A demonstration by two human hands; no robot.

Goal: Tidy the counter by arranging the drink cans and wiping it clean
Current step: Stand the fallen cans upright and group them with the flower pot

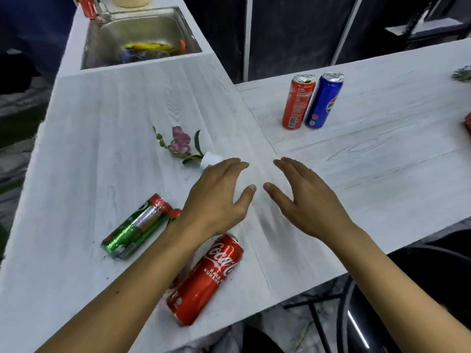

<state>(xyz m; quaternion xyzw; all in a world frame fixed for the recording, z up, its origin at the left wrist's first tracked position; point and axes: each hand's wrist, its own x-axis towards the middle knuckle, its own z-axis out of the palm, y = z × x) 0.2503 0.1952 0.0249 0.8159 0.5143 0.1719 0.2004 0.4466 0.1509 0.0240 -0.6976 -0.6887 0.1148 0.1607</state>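
Observation:
My left hand (216, 197) and my right hand (305, 200) hover side by side over the middle of the white wood-grain counter (107, 118), fingers relaxed and spread, holding nothing. A red Coca-Cola can (206, 278) lies on its side under my left forearm near the front edge. Left of it lies a green can with a red end (135, 228), and a second similar one is partly hidden behind my left wrist. A red can (298, 101) and a blue Pepsi can (322, 100) stand upright together at the back right.
A small white pot with a purple flower sprig (188, 146) lies tipped over just beyond my left hand. A steel sink (102, 42) with coloured items sits at the back left, a red can (88, 6) beside its tap. Red and crumpled objects (462, 73) sit at the right edge.

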